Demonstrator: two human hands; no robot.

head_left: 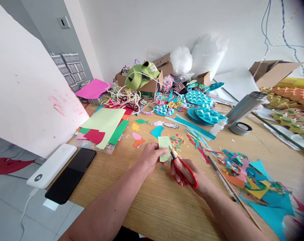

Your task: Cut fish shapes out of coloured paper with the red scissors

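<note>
My left hand [152, 156] pinches a small pale green paper [164, 147] with a faint drawn outline. Red-handled scissors [191, 172] are in my right hand [185, 170], their blades at the paper's right edge. Just behind the paper lie small colored confetti bits [177, 141] and a blue paper scrap [157, 132]. Paper fish shapes rest to the left: a green one [142, 121], a yellow one [136, 127] and an orange one [138, 143]. Drawn white fish cutouts [170, 125] lie farther back.
Colored paper sheets [101, 124], a black phone [71, 175] and a white power bank [51, 165] are at the left. Blue plates [204, 115], a metal bottle [246, 108], a pen [222, 179] and paper scraps [259, 187] are at the right. Boxes stand behind.
</note>
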